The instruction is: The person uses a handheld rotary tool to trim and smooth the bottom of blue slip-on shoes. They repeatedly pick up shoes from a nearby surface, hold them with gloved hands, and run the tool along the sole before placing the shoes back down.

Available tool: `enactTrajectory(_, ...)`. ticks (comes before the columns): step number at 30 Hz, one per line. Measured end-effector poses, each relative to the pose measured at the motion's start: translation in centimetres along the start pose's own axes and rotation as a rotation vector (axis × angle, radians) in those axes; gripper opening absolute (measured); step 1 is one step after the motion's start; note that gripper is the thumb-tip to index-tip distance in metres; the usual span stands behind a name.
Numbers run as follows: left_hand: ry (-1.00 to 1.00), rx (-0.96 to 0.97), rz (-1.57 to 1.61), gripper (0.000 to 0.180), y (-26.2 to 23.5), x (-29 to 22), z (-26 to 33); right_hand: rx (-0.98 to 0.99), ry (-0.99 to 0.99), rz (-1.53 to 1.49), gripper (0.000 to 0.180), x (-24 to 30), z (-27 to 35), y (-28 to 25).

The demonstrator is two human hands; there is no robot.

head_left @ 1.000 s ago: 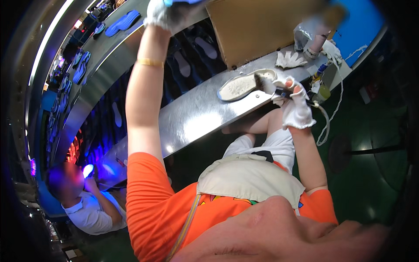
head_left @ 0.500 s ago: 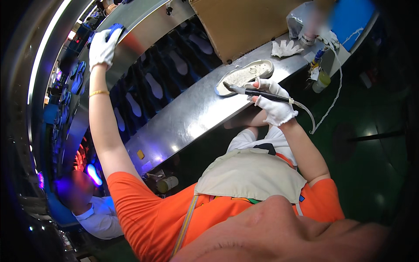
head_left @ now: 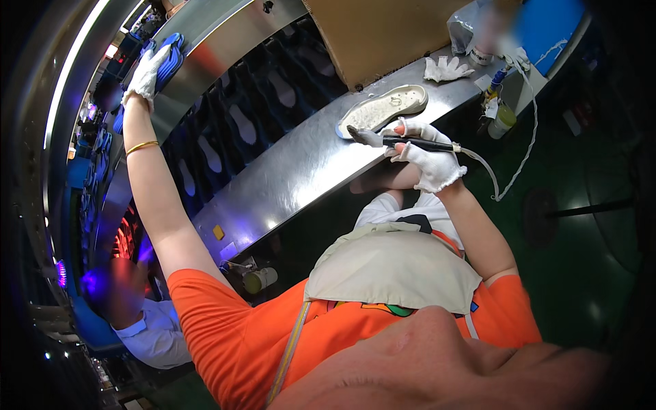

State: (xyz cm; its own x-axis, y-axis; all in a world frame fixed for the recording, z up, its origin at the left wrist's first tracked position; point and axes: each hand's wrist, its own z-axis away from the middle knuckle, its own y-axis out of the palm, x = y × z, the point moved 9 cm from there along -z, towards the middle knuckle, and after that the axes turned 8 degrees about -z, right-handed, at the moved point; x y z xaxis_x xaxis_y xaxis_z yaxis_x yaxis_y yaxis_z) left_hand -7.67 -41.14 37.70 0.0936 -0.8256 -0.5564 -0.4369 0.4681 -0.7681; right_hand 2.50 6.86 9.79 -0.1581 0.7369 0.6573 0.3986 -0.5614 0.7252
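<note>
The apron (head_left: pixel 393 266) is lying across the person's orange shirt (head_left: pixel 225 328), closest to the camera. Beyond it, the right hand (head_left: pixel 430 160), in a white glove with bare fingertips showing, is hovering over the near edge of the counter (head_left: pixel 307 167). Its grip is closing round the brush (head_left: pixel 437 145), holding the black handle between thumb and fingers; a pale cord (head_left: pixel 482 164) is trailing from the handle's rear and looping to the right. The dark bristle tip is pointing left, beside the blue-edged end of the white sole (head_left: pixel 386 109); whether the two are touching, I cannot tell. The sole is lying on the counter just beyond the brush, its hollow side facing up. A yellow block (head_left: pixel 219 232) is resting farther left on the counter.

Past the sole, a spare glove (head_left: pixel 447 70) is lying flat, and a cardboard box (head_left: pixel 383 41) is standing behind. Pale insole shapes (head_left: pixel 242 124) are showing in the dark trough beyond the counter.

The left arm is stretching far out, a gold bracelet (head_left: pixel 142 147) circling the wrist. The gloved left hand (head_left: pixel 143 78) is touching the blue soles (head_left: pixel 169 67) on the upper shelf (head_left: pixel 212 31); whether its grip is grasping them, I cannot tell. Off to the left, a co-worker (head_left: pixel 154 335) is sitting near a reddish glow.
</note>
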Motion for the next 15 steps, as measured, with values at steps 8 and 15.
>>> enactTrajectory(8, 0.169, -0.28, 0.023, 0.085, 0.5, -2.7, 5.5, -0.021, -0.05, 0.072, 0.027, -0.3, 0.1, -0.6)
enactTrajectory(15, -0.006, 0.241, 1.122, 0.042, 16.2, -4.8, 16.5, -0.05, -0.138, 0.122, 0.024, 1.5, -0.2, -2.4)
